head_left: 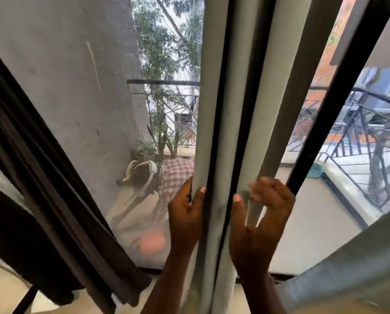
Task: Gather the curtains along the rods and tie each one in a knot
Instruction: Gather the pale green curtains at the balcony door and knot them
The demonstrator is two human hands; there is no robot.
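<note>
Left hand (186, 214): pinches the left edge of the pale curtain (214, 109), thumb in front; a slack grip could let the folds spill.
Right hand (257, 223): curled round the right folds, blurred.
Pale curtain: bunched upright between both hands, unknotted.
Dark curtain (42, 177): hangs loose, left.
Railing (162, 82): far, outside.

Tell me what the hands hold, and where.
The pale curtain, at its hanging folds: the left hand pinches the left edge, the right hand wraps the right fold.
</note>
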